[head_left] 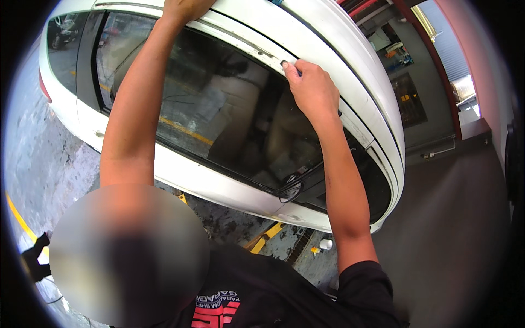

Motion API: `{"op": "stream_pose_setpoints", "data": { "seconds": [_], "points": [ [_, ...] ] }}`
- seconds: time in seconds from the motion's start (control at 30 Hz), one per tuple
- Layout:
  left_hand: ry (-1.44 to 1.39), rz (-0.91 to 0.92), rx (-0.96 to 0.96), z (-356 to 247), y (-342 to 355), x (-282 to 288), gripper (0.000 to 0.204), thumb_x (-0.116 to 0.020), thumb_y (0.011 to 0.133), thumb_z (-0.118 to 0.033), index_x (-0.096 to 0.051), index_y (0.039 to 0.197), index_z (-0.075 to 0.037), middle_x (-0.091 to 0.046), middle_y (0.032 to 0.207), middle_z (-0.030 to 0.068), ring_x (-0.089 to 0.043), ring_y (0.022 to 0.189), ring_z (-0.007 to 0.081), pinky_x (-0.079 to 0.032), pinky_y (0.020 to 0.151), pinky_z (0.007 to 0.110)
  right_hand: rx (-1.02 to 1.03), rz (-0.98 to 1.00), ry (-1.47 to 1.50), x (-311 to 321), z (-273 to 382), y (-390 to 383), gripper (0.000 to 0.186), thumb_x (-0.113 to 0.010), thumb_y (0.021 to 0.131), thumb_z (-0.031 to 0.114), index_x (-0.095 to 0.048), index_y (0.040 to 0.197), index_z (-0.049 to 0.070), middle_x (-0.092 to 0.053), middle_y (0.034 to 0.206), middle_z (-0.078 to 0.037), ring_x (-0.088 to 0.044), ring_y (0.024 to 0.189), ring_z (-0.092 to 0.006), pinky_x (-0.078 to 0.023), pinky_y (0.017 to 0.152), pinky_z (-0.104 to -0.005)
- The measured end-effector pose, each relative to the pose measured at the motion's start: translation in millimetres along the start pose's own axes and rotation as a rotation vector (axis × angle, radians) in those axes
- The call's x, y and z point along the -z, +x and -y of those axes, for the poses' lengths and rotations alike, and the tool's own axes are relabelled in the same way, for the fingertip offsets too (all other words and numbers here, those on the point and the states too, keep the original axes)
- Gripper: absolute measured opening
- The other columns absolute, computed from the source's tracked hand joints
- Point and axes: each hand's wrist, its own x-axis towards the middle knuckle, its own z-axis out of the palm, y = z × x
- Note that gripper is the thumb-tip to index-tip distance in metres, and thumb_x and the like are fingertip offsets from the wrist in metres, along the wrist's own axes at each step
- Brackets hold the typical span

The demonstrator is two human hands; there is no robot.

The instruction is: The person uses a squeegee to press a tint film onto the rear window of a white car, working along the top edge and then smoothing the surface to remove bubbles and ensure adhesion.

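Head view, looking down on a white car (355, 46) close in front, with dark side window (219, 112) and roof edge within reach. Apparently mid-job, to judge from both hands up at the pale trim strip (240, 38) running above the glass. Dark marks and grime visible along that strip, so probably unfinished; impossible to tell a worked stretch from an untouched one, or to judge the amount left.

Hands well apart: left hand (188, 7) over the roof edge, cut off by the upper border, grip impossible to tell; right hand (316, 90) closed, thumb pressed on a small dark piece (284, 63) right at the strip. Black cables (295, 185) near the window's lower edge, too unclear to place inside or outside.

Below the car, stained grey floor (33, 147) with a yellow line (21, 218), a slotted drain (301, 245), and just beside it a white cylindrical thing (326, 244) and a small orange-yellow item (315, 250). To the right, grey wall (448, 191), dark red framing and a bright opening above.
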Motion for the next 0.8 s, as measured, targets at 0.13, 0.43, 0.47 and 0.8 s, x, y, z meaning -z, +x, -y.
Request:
{"op": "stream_pose_setpoints", "data": {
  "seconds": [0.13,0.43,0.47,0.8],
  "points": [
    [0.056,0.006,0.025,-3.5,2.4,8.9,0.025,-0.059,0.097,-0.026,-0.068,0.103,-0.003,-0.063,0.111,0.0178,-0.059,0.108,0.0376,-0.045,0.096,0.049,0.106,-0.114,0.025,-15.9,30.2,12.1,0.042,-0.053,0.102,0.045,-0.071,0.096,0.008,-0.073,0.09,-0.022,-0.07,0.091,-0.0439,-0.055,0.08,-0.054],
    [-0.008,-0.005,-0.017,1.1,-1.9,3.4,0.024,-0.059,0.096,-0.026,-0.068,0.1,-0.004,-0.063,0.108,0.0167,-0.059,0.107,0.0366,-0.045,0.097,0.047,-0.023,0.188,0.067,8.4,-7.0,6.1,0.041,-0.052,0.102,0.041,-0.073,0.095,0.006,-0.073,0.095,-0.021,-0.07,0.094,-0.0417,-0.054,0.085,-0.0526],
    [-0.001,-0.004,-0.018,1.2,-1.3,1.1,0.023,-0.059,0.096,-0.026,-0.068,0.1,-0.005,-0.063,0.107,0.0168,-0.059,0.107,0.0367,-0.045,0.097,0.047,-0.008,0.145,0.052,6.7,-5.8,5.8,0.041,-0.052,0.102,0.041,-0.073,0.095,0.006,-0.073,0.095,-0.021,-0.07,0.094,-0.0418,-0.054,0.085,-0.0529],
    [0.018,-0.008,0.019,-3.5,-1.5,-3.9,0.028,-0.057,0.097,-0.027,-0.069,0.103,-0.003,-0.063,0.112,0.0179,-0.059,0.111,0.0371,-0.046,0.097,0.049,0.108,0.089,0.144,-8.4,27.7,-1.8,0.042,-0.05,0.103,0.04,-0.073,0.097,0.006,-0.074,0.098,-0.022,-0.07,0.097,-0.0417,-0.055,0.086,-0.0529]
  ]
}}
